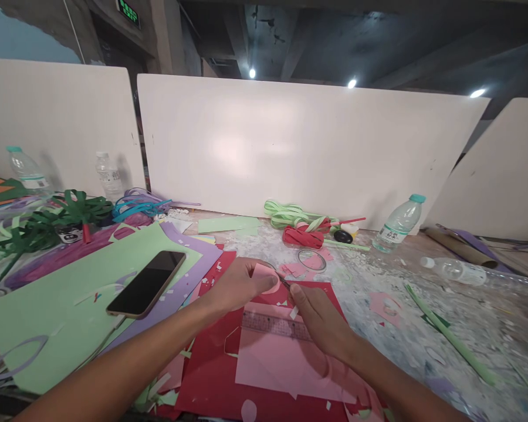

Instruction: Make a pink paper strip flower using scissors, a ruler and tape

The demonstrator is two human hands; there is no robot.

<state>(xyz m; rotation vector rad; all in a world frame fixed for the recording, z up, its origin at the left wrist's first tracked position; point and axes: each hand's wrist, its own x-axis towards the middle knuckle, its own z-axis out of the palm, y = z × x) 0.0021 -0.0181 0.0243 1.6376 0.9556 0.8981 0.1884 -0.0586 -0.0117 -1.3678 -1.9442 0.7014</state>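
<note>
My left hand (242, 284) pinches a small curled piece of pink paper (264, 272) above the table. Close beside it, my right hand (319, 316) is closed round a thin dark tool, which looks like small scissors (284, 280); its tip is at the paper's edge and its handles are hidden in my fingers. Below the hands lie a clear ruler (264, 322) and a larger pink sheet (264, 366). Both rest on red paper (206, 363). A roll of tape (311, 261) lies just beyond my hands, among pink scraps.
A phone (147, 284) rests on green sheets (53, 316) at the left. Green and red paper strips (303, 237) lie at the back. A plastic bottle (398, 225) stands at the right, near another lying bottle (462, 271). A white board (290, 146) closes off the far side.
</note>
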